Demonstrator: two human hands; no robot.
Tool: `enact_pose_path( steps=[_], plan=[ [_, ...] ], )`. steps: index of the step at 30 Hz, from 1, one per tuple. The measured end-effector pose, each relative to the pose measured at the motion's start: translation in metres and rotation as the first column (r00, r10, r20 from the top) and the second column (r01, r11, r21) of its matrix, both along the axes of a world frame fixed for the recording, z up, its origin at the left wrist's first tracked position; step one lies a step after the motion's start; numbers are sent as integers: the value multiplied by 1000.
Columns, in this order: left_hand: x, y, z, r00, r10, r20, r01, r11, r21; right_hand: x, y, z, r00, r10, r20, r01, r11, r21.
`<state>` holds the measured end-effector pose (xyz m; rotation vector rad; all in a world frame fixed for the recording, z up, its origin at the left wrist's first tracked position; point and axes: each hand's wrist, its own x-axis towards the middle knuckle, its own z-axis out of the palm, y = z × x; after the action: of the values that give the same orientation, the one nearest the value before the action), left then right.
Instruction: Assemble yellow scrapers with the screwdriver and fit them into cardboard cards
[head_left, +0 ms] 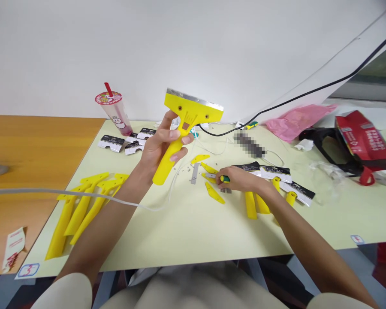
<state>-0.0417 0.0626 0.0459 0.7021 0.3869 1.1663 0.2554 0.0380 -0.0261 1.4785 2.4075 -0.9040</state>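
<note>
My left hand is wrapped round the handle of a yellow scraper, raised above the table. The scraper's wide head points up, with a metal blade along its top edge and two screw holes in its face. My right hand is low over the table, closed on a screwdriver with a green and yellow handle. Yellow clamp plates lie beside that hand. Near them are a flat metal blade and several small screws. My right hand hides part of the plates.
More yellow scrapers lie at the left, yellow handles at the right. Black-and-white cards surround a drink cup. A pale cable crosses in front of my left forearm. A pink bag sits at the back right.
</note>
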Motion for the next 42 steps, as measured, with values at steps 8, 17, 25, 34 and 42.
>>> enact_pose_path(
  steps=[8, 17, 25, 34, 42],
  plan=[
    [2, 1, -4, 999, -33, 23, 32, 999, 36, -1, -3, 15, 991, -12, -135, 22, 997, 70],
    [20, 3, -20, 993, -22, 119, 34, 995, -96, -21, -13, 103, 576, 57, -815, 488, 776, 399],
    [20, 4, -30, 994, -53, 95, 65, 989, -130, -53, -6, 126, 135, 298, -945, 765, 576, 290],
    [27, -3, -25, 998, -4, -64, 0, 998, -57, -57, 1, 115, 455, 417, -787, 615, 492, 616],
    [32, -10, -26, 988, -17, -151, 21, 999, 27, -67, 12, 97, 588, 357, -725, 438, 613, 657]
  ],
)
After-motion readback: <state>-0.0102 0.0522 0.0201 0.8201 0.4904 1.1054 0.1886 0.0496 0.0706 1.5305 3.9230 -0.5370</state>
